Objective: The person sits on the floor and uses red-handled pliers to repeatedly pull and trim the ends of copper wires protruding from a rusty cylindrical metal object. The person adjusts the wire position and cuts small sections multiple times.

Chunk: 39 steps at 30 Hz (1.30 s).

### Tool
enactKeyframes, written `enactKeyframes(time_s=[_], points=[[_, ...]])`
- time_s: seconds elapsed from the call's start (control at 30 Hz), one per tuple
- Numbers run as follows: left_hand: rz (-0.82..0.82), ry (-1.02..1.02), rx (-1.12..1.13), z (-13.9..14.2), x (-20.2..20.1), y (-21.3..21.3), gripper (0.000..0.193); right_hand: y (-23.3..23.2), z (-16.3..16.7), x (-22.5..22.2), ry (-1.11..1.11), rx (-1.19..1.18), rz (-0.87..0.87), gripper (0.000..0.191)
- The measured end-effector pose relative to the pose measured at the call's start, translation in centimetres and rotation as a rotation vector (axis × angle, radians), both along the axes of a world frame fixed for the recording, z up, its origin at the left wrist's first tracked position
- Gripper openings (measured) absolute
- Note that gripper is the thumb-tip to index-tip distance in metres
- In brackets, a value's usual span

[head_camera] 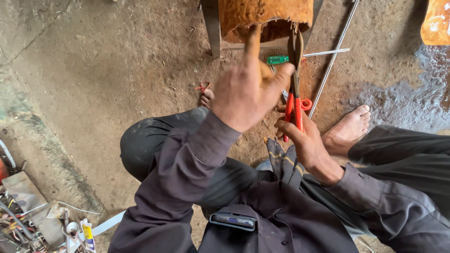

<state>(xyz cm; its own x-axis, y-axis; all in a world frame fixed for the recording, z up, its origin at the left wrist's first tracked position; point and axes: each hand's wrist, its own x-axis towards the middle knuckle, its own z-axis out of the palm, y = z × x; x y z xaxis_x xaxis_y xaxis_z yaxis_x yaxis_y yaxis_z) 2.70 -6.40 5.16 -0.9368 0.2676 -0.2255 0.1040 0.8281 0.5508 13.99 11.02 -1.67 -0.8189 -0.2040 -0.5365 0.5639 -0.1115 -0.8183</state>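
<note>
Dirt workshop floor [117,70] under a seated person, right hand [304,140] clenched on red-handled pliers [294,100] whose jaws reach up to the orange-brown wooden piece [262,14] far centre, left hand [246,93] raised loose-fingered beside it, grasping nothing; gripping step, steadying looks needed.

A rough workshop, worked at ground level on a bare, stained dirt floor [117,70]. Metal rods [330,63] lie on it, and a heap of wires, scrap and tools [28,220] crowds the corner beside a glue tube [88,235].
</note>
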Motion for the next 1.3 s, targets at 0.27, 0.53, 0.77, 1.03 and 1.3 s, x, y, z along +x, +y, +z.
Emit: enactKeyframes(time_s=[0.27, 0.53, 0.77, 1.03, 1.3], points=[[0.154, -0.013, 0.798, -2.5, 1.2, 2.3, 0.096, 0.6, 0.0, 0.6, -0.006, -0.013, 0.03, 0.05], [-0.007, 0.395, 0.297, -2.6, 0.9, 1.7, 0.084, 0.7, -0.2, 0.8, 0.013, -0.012, -0.002, 0.05], [-0.127, 0.23, -0.084, -4.6, 1.9, 2.7, 0.081, 0.2, -1.5, 1.1, 0.048, 0.031, 0.025, 0.036], [-0.158, 0.352, -0.006, -5.3, 0.2, 0.6, 0.069, -1.3, -0.7, 1.1, 0.036, 0.056, 0.025, 0.042], [0.038, 0.652, -0.122, -4.2, 1.0, -1.9, 0.057, -3.0, 1.3, 2.0, 0.069, 0.195, 0.114, 0.051]])
